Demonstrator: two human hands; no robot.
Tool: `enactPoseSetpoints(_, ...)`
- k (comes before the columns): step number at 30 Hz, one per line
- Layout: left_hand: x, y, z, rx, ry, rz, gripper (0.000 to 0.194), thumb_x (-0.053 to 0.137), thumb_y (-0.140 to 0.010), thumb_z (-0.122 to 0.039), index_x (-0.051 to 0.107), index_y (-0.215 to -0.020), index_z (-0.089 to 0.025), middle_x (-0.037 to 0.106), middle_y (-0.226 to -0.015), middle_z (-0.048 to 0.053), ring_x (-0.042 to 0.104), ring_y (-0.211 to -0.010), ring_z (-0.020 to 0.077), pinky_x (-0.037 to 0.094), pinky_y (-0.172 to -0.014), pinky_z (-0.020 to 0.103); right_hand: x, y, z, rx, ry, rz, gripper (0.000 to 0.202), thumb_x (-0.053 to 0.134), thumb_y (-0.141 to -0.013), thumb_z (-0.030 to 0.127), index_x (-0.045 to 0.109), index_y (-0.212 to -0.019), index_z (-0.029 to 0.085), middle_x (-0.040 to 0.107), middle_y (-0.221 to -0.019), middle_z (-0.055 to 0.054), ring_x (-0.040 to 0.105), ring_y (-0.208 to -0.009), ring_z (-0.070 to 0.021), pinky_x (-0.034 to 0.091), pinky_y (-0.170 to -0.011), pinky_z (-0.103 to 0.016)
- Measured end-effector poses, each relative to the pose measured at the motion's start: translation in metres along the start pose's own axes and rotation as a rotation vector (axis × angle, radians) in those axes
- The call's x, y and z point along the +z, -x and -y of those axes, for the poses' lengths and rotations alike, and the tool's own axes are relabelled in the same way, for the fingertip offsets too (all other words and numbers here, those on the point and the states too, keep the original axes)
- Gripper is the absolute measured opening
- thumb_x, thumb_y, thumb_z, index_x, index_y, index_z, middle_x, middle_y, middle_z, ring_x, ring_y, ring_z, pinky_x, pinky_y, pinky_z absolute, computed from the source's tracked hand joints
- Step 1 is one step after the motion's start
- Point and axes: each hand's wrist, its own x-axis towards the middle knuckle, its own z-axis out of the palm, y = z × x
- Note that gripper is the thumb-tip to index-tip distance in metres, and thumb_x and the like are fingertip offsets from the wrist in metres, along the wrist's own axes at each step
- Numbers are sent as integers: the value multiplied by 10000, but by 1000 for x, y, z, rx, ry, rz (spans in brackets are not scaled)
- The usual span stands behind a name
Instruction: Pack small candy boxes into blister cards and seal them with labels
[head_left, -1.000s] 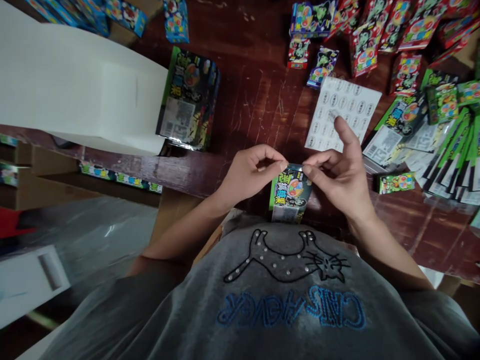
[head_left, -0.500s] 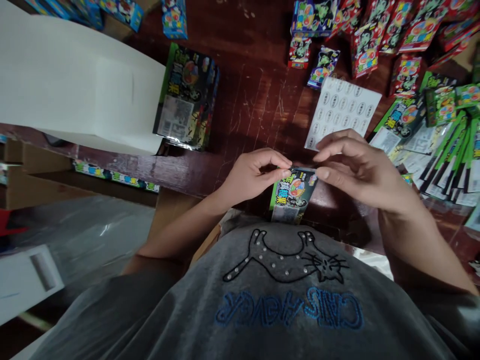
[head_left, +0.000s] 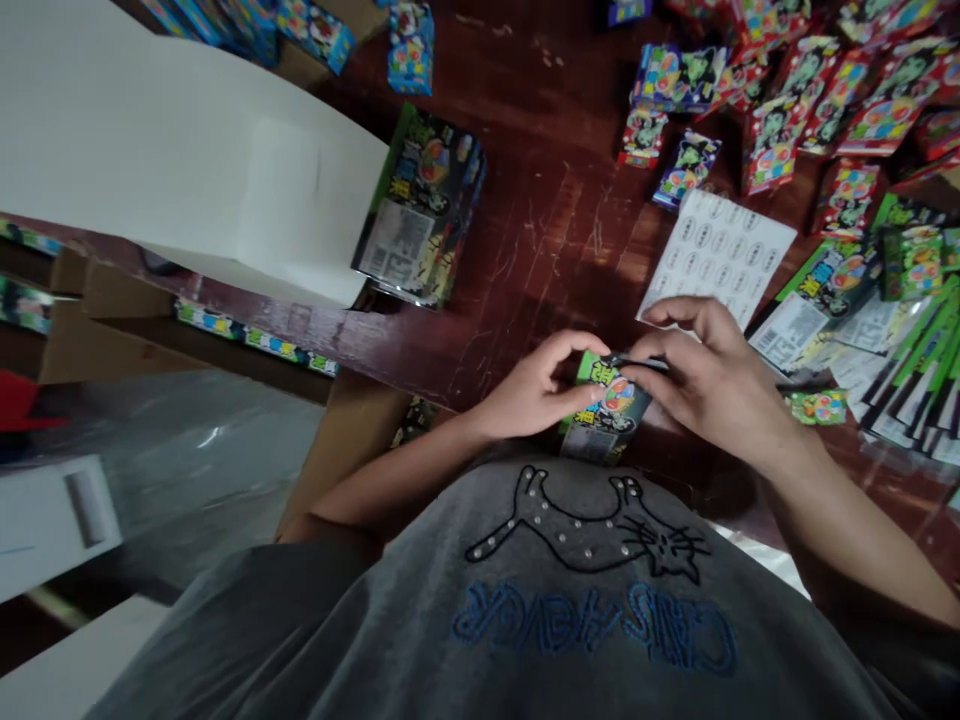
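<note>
The left hand [head_left: 551,388] is pinching the black packet [head_left: 611,410] near its green edge, with the thumb lying on the front and the fingers bending behind the top. The right hand [head_left: 705,385] is pinching the same packet at the other end of its top edge, so each grip is closing on it. The black packet is sitting between the two hands, close in front of the gray shirt [head_left: 570,620] (a cat drawing is lying across the shirt, with blue letters under it).

Just past the right hand, a white sheet [head_left: 716,250] with rows of small oval marks is lying on the table [head_left: 525,250]. The fingers are covering its near edge, but I cannot tell if they are touching it. To the right, flat green and black packs [head_left: 915,370] are lying in a messy fan, and a small green packet [head_left: 817,406] is resting near them.

Lots of red packets [head_left: 772,140] are making a pile at the far right. A purple packet [head_left: 686,168] is lying between the pile and the sheet. Over on the left, a stack of black packs [head_left: 420,210] is standing beside a big white box [head_left: 195,160], and some blue packets [head_left: 411,50] are resting farther back.
</note>
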Motion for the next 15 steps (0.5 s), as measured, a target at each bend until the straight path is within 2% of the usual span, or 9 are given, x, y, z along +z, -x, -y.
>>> enactPoseSetpoints(2, 10, 8, 6, 26, 30, -3, 406, 735, -981, -276, 636, -1373, -240, 704, -1350, 107, 727, -1197, 222, 643, -923, 308, 7, 3, -4, -19, 23, 1, 172, 699, -1044, 378, 753, -1142, 248, 682, -1337, -121, 686, -1269, -329, 598, -1067, -541)
enactPoseSetpoints(4, 12, 8, 6, 66, 28, -26, 409, 707, -1007, -297, 620, -1402, -232, 700, -1384, 121, 731, -1221, 236, 642, -979, 342, 13, 3, -9, -7, -19, -2, 211, 683, -1054, 388, 768, -1204, 265, 688, -1351, -113, 703, -1253, -308, 613, -1061, -527)
enactPoseSetpoints(6, -5, -4, -6, 93, 4, -81, 477, 729, -1002, -318, 584, -1445, -215, 696, -1438, 138, 735, -1242, 252, 640, -1013, 368, 14, 3, -12, -4, -62, -14, 362, 674, -1056, 426, 722, -1395, 306, 646, -1437, -123, 675, -1324, -315, 605, -1103, -537)
enactPoseSetpoints(8, -46, -27, -27, 122, -42, -238, 548, 765, -980, -319, 542, -1461, -183, 710, -1443, 135, 740, -1224, 241, 635, -1038, 383, 6, 6, -18, 26, -68, -74, 589, 672, -1048, 477, 559, -1614, 358, 570, -1543, -145, 616, -1419, -348, 582, -1146, -585)
enactPoseSetpoints(10, -104, -54, -51, 178, -113, -493, 482, 745, -987, -290, 550, -1401, -138, 755, -1350, 83, 738, -1156, 183, 621, -1064, 382, -7, 16, -30, 91, -44, -198, 749, 674, -1034, 521, 399, -1717, 380, 504, -1606, -174, 564, -1474, -380, 592, -1114, -617)
enactPoseSetpoints(11, -133, -68, -62, 154, -182, -566, 448, 736, -989, -244, 564, -1380, -109, 770, -1313, 53, 728, -1122, 149, 609, -1083, 376, -14, 25, -39, 132, -6, -270, 788, 678, -1025, 539, 365, -1730, 380, 485, -1622, -188, 541, -1493, -391, 604, -1081, -619)
enactPoseSetpoints(13, -177, -91, -78, -7, -460, -739, 368, 730, -939, -103, 654, -1298, -75, 795, -1132, -46, 664, -954, 52, 586, -1093, 335, -28, 52, -64, 219, 135, -402, 848, 700, -990, 601, 366, -1725, 341, 464, -1634, -224, 498, -1526, -411, 592, -1074, -635)
enactPoseSetpoints(14, -190, -99, -84, -117, -627, -762, 341, 744, -914, -93, 699, -1251, -66, 785, -1024, -82, 607, -847, 22, 598, -1064, 349, -33, 71, -77, 278, 233, -445, 896, 712, -964, 650, 375, -1717, 302, 462, -1633, -247, 465, -1551, -423, 557, -1114, -659)
enactPoseSetpoints(15, -197, -103, -90, -162, -797, -737, 316, 735, -933, -149, 724, -1237, -62, 772, -971, -99, 557, -791, 7, 614, -1025, 374, -38, 93, -90, 354, 328, -473, 954, 712, -939, 703, 374, -1710, 253, 461, -1629, -273, 447, -1564, -433, 496, -1180, -686)
